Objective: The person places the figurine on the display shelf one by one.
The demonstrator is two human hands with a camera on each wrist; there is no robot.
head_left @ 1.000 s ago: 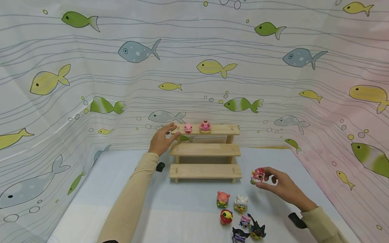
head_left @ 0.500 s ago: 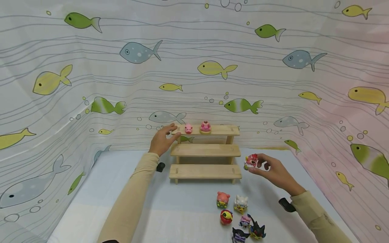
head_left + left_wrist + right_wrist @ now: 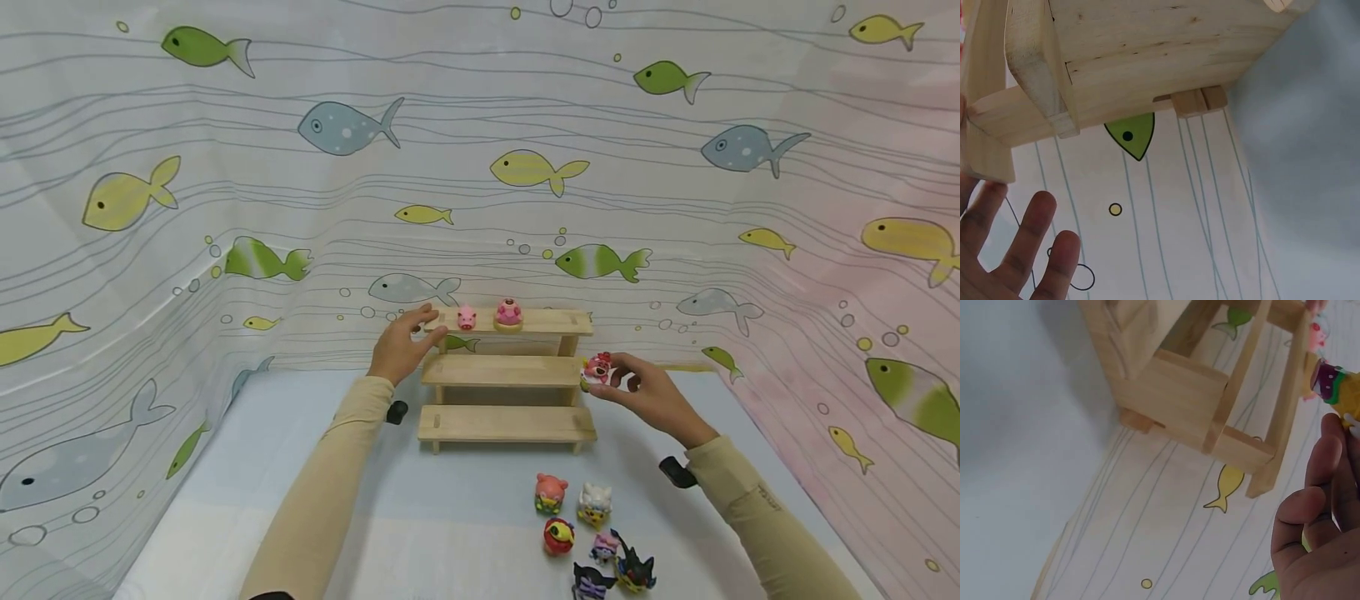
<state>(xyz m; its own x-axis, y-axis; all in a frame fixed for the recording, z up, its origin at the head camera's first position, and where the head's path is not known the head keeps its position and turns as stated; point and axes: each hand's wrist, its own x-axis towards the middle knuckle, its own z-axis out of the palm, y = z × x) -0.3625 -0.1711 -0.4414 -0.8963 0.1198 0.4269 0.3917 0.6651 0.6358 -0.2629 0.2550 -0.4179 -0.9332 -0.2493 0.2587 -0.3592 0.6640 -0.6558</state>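
Observation:
A three-step wooden display stand (image 3: 507,371) is on the table against the fish-patterned backdrop. My left hand (image 3: 401,343) holds the left end of its top board, thumb at the front edge and fingers behind; in the left wrist view several fingers (image 3: 1041,237) spread beside the board's end. With thumb and fingertips my right hand (image 3: 656,396) pinches a small red and white toy figurine (image 3: 597,370) at the right end of the middle board. The right wrist view shows the figurine's yellow and purple underside (image 3: 1341,390). A pink pig figurine (image 3: 466,317) and a pink round-based figurine (image 3: 508,314) stand on the top board.
On the table at the front right several figurines stand close together, among them a pink one (image 3: 551,492), a white one (image 3: 595,503), a red one (image 3: 558,536) and a black one (image 3: 635,568). The backdrop (image 3: 525,233) closes off the rear and sides.
My right hand has carried the red and white figurine leftward and up, from the right of the stand to the middle board's right end. The left hand stays on the top board.

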